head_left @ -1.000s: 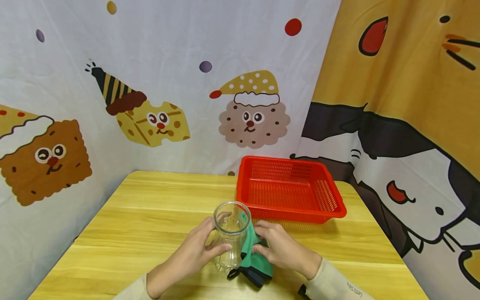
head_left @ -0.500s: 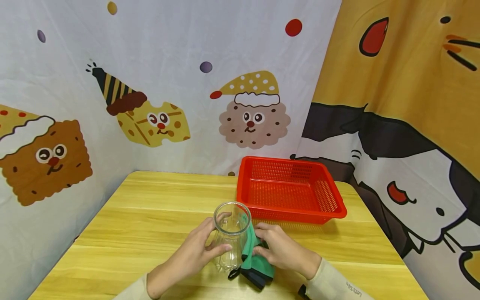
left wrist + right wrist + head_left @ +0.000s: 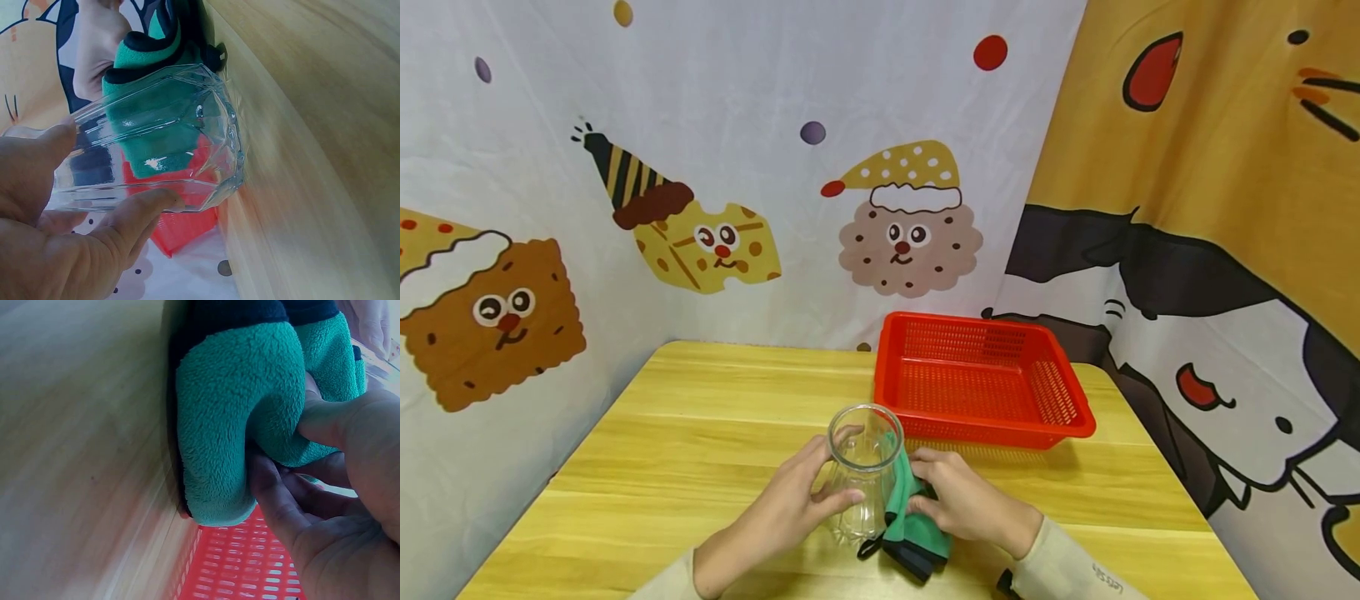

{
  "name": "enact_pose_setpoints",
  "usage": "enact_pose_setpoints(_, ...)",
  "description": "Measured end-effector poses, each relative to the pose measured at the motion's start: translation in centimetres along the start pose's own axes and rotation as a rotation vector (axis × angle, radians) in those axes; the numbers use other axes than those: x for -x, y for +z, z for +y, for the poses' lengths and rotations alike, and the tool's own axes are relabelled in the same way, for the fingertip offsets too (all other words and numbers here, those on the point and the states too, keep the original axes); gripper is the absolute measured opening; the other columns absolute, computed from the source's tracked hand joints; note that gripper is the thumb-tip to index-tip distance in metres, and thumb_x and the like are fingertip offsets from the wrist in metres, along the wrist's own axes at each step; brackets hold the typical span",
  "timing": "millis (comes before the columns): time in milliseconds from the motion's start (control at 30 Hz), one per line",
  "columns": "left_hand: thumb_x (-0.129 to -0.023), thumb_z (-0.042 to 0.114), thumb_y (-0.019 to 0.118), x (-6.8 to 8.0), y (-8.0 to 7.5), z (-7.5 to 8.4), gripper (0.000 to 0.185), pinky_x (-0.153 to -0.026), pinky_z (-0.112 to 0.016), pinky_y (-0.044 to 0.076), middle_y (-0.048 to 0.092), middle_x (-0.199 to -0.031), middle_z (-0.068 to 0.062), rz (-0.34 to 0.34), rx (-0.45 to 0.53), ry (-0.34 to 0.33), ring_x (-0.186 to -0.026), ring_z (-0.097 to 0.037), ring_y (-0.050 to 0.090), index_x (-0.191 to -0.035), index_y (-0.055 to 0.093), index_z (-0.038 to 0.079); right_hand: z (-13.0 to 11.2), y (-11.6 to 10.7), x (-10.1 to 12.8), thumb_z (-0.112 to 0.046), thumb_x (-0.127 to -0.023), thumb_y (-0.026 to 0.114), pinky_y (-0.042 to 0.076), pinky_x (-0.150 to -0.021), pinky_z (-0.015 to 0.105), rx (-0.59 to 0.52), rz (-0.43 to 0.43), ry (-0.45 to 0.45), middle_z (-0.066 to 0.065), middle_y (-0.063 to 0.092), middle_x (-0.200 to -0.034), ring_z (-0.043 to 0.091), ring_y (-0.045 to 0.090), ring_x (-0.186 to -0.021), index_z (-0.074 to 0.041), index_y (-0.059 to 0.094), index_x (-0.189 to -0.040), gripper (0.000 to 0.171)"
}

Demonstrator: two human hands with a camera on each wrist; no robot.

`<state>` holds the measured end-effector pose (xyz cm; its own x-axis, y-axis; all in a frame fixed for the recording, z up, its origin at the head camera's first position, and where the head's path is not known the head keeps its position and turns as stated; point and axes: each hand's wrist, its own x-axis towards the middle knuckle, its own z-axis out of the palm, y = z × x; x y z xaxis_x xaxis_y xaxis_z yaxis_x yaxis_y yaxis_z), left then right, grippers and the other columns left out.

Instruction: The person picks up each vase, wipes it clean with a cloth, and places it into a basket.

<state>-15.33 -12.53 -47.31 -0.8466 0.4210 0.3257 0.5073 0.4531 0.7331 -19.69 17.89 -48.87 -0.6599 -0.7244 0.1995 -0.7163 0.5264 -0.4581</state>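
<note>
A clear glass jar [image 3: 861, 479] with faceted sides and a thick rim stands on the wooden table. My left hand [image 3: 793, 500] grips it from the left, thumb on the near side and fingers round the far side. In the left wrist view the jar [image 3: 156, 137] is held near its top, its base toward the table. A folded green cloth [image 3: 921, 529] with a black border and a small loop lies against the jar's right side. My right hand [image 3: 966, 500] pinches the cloth; in the right wrist view, thumb and fingers squeeze a fold of the fleecy cloth [image 3: 219, 419].
A red perforated plastic basket [image 3: 985, 425] sits at the back right of the table [image 3: 715, 433], just behind the cloth. A small black object [image 3: 1007, 583] shows beside the right sleeve. Cartoon-printed curtains [image 3: 737, 100] hang behind and beside the table.
The cloth has shifted very slightly to the right at its lower edge. Both hands and the jar stay almost where they were.
</note>
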Motion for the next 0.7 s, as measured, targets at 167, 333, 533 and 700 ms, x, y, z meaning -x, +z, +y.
enact_pose_setpoints(167,-0.108,0.039,0.085,0.03,-0.02,0.01,0.076,-0.096,-0.042,0.076,0.071,-0.158,-0.019,0.006,-0.009,0.015,-0.144,-0.047,0.071,-0.173,0.053,0.019,0.17,0.11,-0.01,-0.011,-0.104,0.089,0.070,-0.095,0.019,0.006,-0.002,-0.008,0.006,0.083,-0.131,0.009,0.076,-0.117,-0.006,0.084,-0.133,0.029)
enact_pose_setpoints(333,-0.107,0.038,0.086,0.06,-0.02,0.05,0.077,-0.093,-0.031,0.074,0.071,-0.158,-0.020,0.004,-0.001,0.011,-0.143,-0.047,0.072,-0.174,0.052,0.020,0.21,0.19,0.02,-0.013,-0.104,0.090,0.069,-0.095,0.019,0.007,-0.011,-0.012,0.005,0.082,-0.129,0.007,0.075,-0.116,-0.008,0.085,-0.130,0.027)
enact_pose_setpoints(533,-0.108,0.039,0.085,0.14,0.01,-0.03,0.076,-0.095,-0.035,0.075,0.071,-0.158,-0.020,0.000,-0.002,0.009,-0.143,-0.047,0.071,-0.174,0.052,0.021,0.28,0.28,-0.05,-0.021,-0.104,0.092,0.069,-0.096,0.020,0.016,-0.030,-0.018,0.004,0.083,-0.131,0.010,0.077,-0.120,-0.011,0.086,-0.129,0.028)
enact_pose_setpoints(700,-0.107,0.039,0.086,0.04,0.04,-0.06,0.078,-0.095,-0.038,0.076,0.070,-0.159,-0.020,-0.006,-0.001,-0.009,-0.145,-0.048,0.071,-0.174,0.052,0.019,0.20,0.23,-0.21,-0.021,-0.101,0.094,0.070,-0.098,0.021,0.043,-0.038,-0.031,0.003,0.084,-0.130,0.012,0.077,-0.120,-0.013,0.087,-0.127,0.028)
